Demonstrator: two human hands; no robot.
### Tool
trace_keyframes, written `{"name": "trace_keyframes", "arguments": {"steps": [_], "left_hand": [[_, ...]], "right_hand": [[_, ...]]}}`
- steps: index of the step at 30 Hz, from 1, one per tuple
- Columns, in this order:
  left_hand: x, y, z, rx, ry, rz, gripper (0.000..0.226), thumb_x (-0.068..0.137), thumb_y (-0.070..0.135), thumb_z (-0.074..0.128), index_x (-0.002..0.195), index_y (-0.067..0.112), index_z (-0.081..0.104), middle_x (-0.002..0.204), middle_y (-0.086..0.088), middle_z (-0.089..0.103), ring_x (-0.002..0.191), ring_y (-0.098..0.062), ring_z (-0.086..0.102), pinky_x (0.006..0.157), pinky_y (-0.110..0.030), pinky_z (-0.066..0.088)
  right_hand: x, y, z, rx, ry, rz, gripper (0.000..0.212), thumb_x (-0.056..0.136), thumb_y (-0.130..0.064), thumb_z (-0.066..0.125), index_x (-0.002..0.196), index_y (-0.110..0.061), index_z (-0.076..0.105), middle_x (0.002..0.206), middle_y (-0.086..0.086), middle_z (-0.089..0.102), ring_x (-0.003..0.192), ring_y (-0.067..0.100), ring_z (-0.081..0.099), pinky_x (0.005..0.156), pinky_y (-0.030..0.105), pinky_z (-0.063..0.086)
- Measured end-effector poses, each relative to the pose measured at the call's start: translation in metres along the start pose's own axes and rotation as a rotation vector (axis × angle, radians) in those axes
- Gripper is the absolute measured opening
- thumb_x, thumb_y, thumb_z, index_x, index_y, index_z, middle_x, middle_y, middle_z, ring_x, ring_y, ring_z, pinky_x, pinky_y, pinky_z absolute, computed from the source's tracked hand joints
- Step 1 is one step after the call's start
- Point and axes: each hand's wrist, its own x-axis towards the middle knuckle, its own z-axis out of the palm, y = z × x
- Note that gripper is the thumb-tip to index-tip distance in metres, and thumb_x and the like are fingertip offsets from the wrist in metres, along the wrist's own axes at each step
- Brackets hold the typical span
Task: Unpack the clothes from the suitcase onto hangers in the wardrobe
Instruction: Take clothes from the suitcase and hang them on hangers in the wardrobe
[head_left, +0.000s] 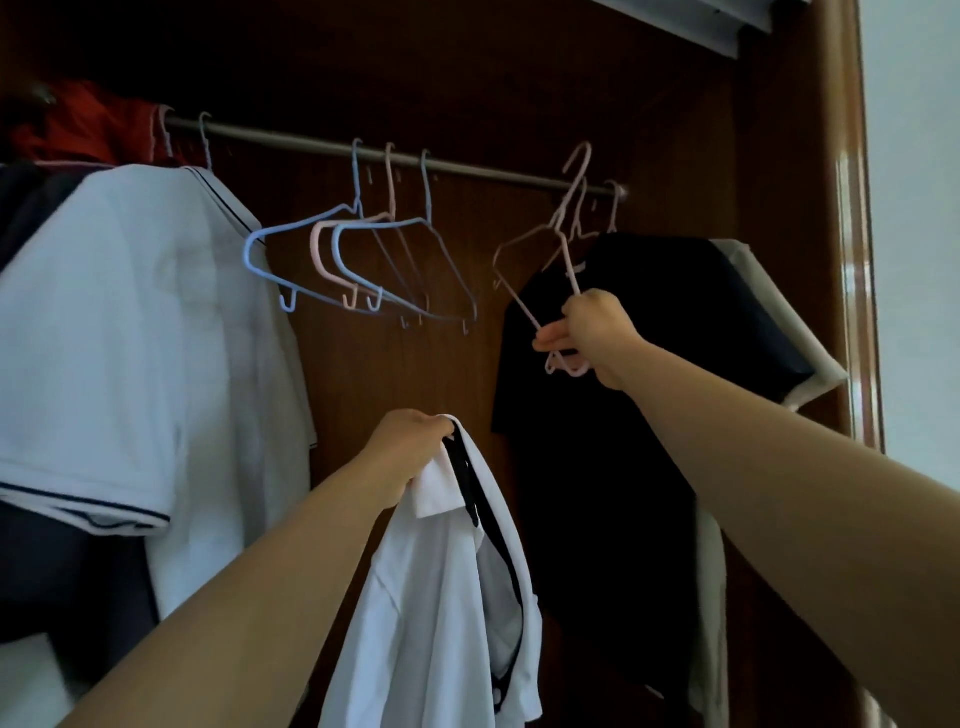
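Note:
My left hand (408, 452) grips a white shirt with black trim (441, 597) by its collar, and the shirt hangs down in front of the wardrobe. My right hand (592, 335) pinches the lower corner of an empty pink hanger (558, 244). Its hook sits tilted at the metal rail (467, 169), and whether it rests on the rail I cannot tell. The suitcase is out of view.
Three empty hangers (358, 260), blue and pink, hang mid-rail. A white polo shirt (130, 338) and a red garment (88, 122) hang at the left. A black T-shirt (623, 415) hangs at the right, beside the wardrobe's wooden side panel (810, 208).

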Motion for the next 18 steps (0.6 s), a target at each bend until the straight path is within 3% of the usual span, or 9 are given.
{"name": "trace_keyframes", "arguments": {"steps": [3, 6, 9, 11, 13, 15, 18], "left_hand": [[-0.021, -0.006, 0.013, -0.213, -0.016, -0.168, 0.017, 0.093, 0.019, 0.054, 0.079, 0.01, 0.052, 0.082, -0.011, 0.056, 0.073, -0.022, 0.054, 0.071, -0.033, 0.047], [-0.037, -0.013, 0.03, -0.336, -0.068, -0.221, 0.024, 0.096, 0.007, 0.047, 0.073, 0.005, 0.051, 0.082, -0.016, 0.054, 0.07, -0.023, 0.051, 0.085, -0.038, 0.044], [-0.058, -0.019, 0.048, -0.356, -0.104, -0.263, 0.031, 0.098, 0.003, 0.041, 0.067, 0.009, 0.046, 0.074, -0.011, 0.045, 0.069, -0.023, 0.046, 0.087, -0.035, 0.039], [-0.071, -0.023, 0.06, -0.402, -0.13, -0.347, 0.026, 0.097, 0.007, 0.041, 0.073, 0.007, 0.05, 0.076, -0.012, 0.049, 0.077, -0.026, 0.051, 0.085, -0.036, 0.045], [-0.082, -0.029, 0.072, -0.519, -0.163, -0.424, 0.021, 0.094, 0.015, 0.041, 0.077, 0.01, 0.05, 0.075, -0.009, 0.05, 0.071, -0.022, 0.05, 0.068, -0.033, 0.044], [-0.09, -0.033, 0.082, -0.564, -0.197, -0.444, 0.025, 0.092, 0.027, 0.046, 0.073, 0.011, 0.05, 0.07, -0.006, 0.052, 0.065, -0.02, 0.051, 0.063, -0.031, 0.042], [-0.097, -0.035, 0.096, -0.555, -0.178, -0.409, 0.037, 0.089, 0.047, 0.058, 0.093, 0.011, 0.062, 0.089, -0.01, 0.064, 0.079, -0.024, 0.061, 0.078, -0.036, 0.051]], "right_hand": [[-0.029, 0.033, -0.028, 0.059, -0.008, 0.094, 0.034, 0.101, -0.014, 0.03, 0.128, 0.002, 0.042, 0.075, 0.013, 0.066, 0.087, 0.03, 0.07, 0.085, 0.052, 0.055], [-0.06, 0.059, -0.061, 0.206, -0.081, 0.236, 0.028, 0.1, -0.012, 0.033, 0.099, 0.005, 0.055, 0.07, 0.015, 0.065, 0.091, 0.035, 0.068, 0.089, 0.055, 0.052], [-0.083, 0.086, -0.091, 0.366, -0.147, 0.347, 0.022, 0.098, -0.01, 0.036, 0.086, -0.002, 0.052, 0.061, 0.016, 0.063, 0.077, 0.035, 0.069, 0.083, 0.057, 0.054], [-0.098, 0.1, -0.106, 0.412, -0.173, 0.396, 0.019, 0.097, -0.009, 0.037, 0.084, -0.005, 0.051, 0.057, 0.015, 0.061, 0.065, 0.033, 0.07, 0.07, 0.054, 0.058], [-0.111, 0.111, -0.119, 0.434, -0.215, 0.422, 0.02, 0.095, -0.007, 0.037, 0.081, -0.005, 0.05, 0.058, 0.015, 0.059, 0.061, 0.031, 0.07, 0.065, 0.053, 0.059], [-0.123, 0.118, -0.13, 0.427, -0.276, 0.427, 0.023, 0.095, -0.006, 0.036, 0.078, -0.007, 0.051, 0.06, 0.015, 0.059, 0.062, 0.03, 0.069, 0.072, 0.053, 0.058], [-0.139, 0.127, -0.143, 0.388, -0.411, 0.42, 0.027, 0.094, -0.006, 0.034, 0.074, -0.009, 0.051, 0.06, 0.014, 0.057, 0.063, 0.028, 0.068, 0.088, 0.055, 0.053]]}}
